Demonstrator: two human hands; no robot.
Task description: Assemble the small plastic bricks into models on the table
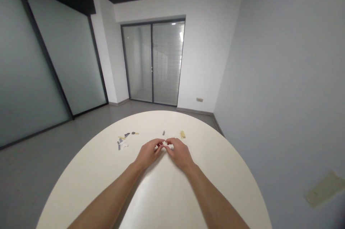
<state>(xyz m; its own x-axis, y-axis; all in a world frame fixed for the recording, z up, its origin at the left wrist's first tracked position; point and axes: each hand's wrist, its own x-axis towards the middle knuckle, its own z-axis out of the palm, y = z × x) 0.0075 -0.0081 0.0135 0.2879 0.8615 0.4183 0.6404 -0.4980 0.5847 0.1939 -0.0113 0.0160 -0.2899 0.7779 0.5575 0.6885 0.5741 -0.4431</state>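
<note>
My left hand and my right hand meet over the middle of the round white table. Their fingertips pinch a small white piece between them, too small to name. Both hands are closed on it, with the forearms coming in from the near edge. Just beyond the fingers lies a small grey piece. A yellow piece rests a little past my right hand.
Several small grey, yellow and white pieces lie in a loose group on the table's left. Near them is a dark piece with a yellow strip. A glass door stands beyond the table, and a wall rises on the right.
</note>
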